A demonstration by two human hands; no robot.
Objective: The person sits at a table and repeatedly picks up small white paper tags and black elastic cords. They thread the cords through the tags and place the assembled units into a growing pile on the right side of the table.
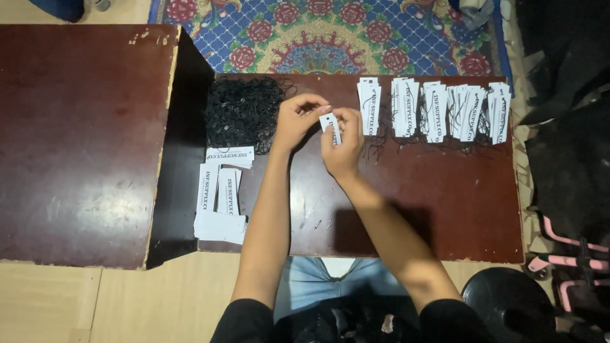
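My right hand (pixel 343 145) holds a small white paper tag (pixel 330 125) upright over a dark brown low table (pixel 445 203). My left hand (pixel 297 119) pinches at the tag's top edge, where a thin black string seems to be; the string itself is too fine to make out. A heap of black strings (pixel 243 113) lies just left of my left hand. Rows of white tags with strings (pixel 435 111) lie along the table's far edge, to the right of my hands. Loose white tags (pixel 222 194) lie at the table's left edge.
A larger reddish-brown table (pixel 76 140) stands to the left, higher than the low one. A patterned blue and red rug (pixel 330 35) lies beyond. A round black object (pixel 508 305) and pink-framed items (pixel 565 254) sit at the lower right.
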